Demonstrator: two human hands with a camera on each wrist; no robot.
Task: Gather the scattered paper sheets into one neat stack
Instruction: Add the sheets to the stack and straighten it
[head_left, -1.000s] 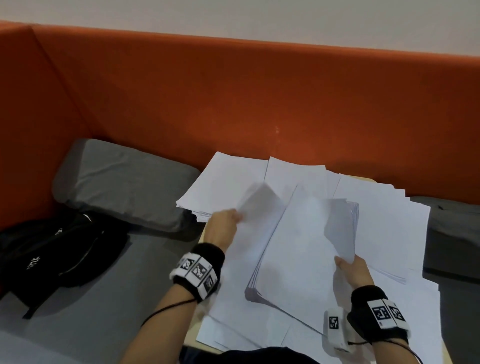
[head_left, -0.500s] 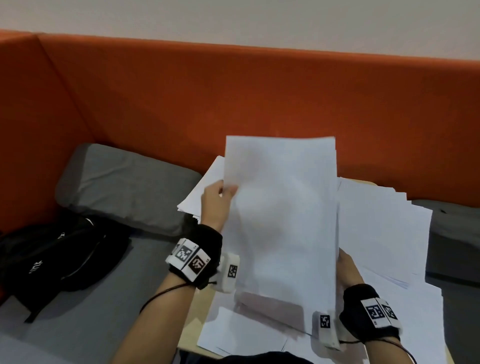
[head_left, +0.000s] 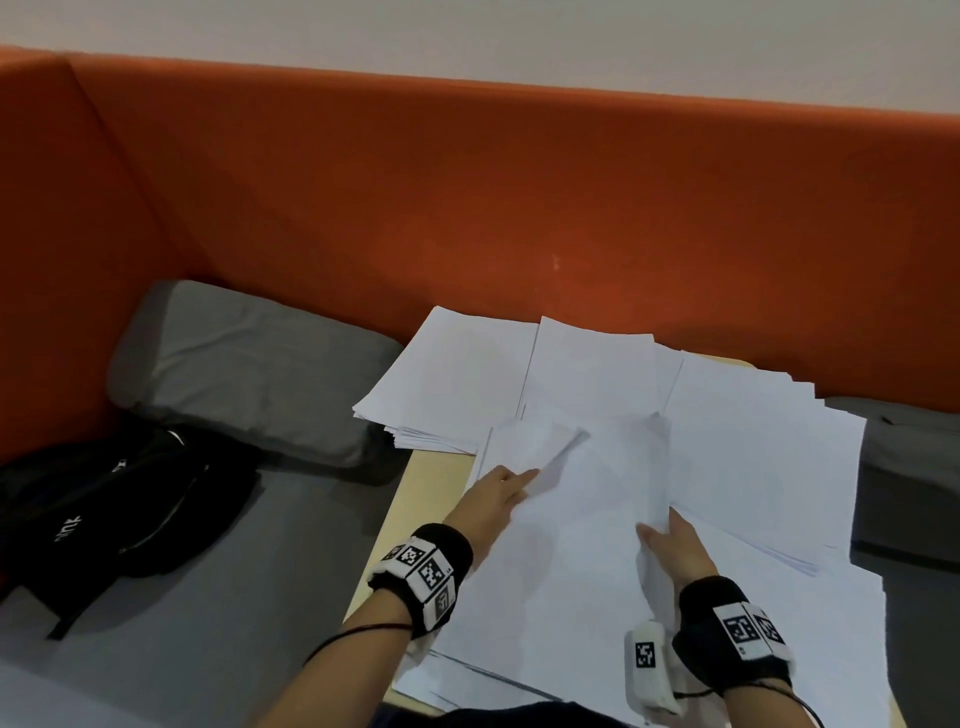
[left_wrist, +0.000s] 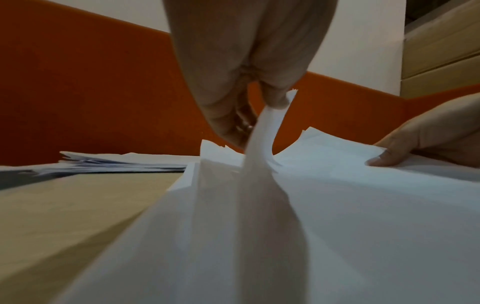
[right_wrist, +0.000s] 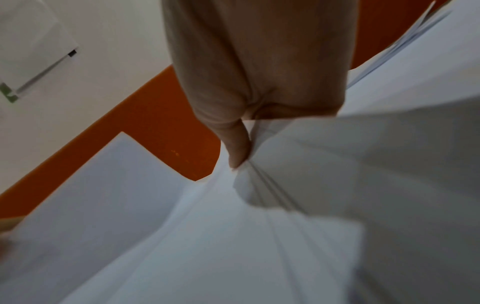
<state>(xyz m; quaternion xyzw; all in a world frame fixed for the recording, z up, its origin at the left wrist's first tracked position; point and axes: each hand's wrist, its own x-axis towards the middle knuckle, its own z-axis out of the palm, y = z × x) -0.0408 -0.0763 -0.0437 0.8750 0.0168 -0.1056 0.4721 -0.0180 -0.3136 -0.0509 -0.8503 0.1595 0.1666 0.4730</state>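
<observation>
looking down from the head view, both hands work a bundle of white paper sheets lying on a pale wooden tabletop. the left hand pinches the bundle's far left corner, which curls upward. the right hand grips the bundle's right edge, thumb on top. more loose sheets lie spread on the tabletop beyond and to the right of the bundle, and a fanned pile sits beyond it to the left, overhanging the tabletop edge. an orange padded wall rises behind the tabletop. left of the tabletop are a grey cushion and a black bag.

the left wrist view shows the left hand with thumb and fingers pressed together on a lifted, twisted paper corner; the right hand rests on the sheets to the right.

the right wrist view shows the right hand, thumb pinching several creased sheets; its other fingers are hidden beneath the paper.
</observation>
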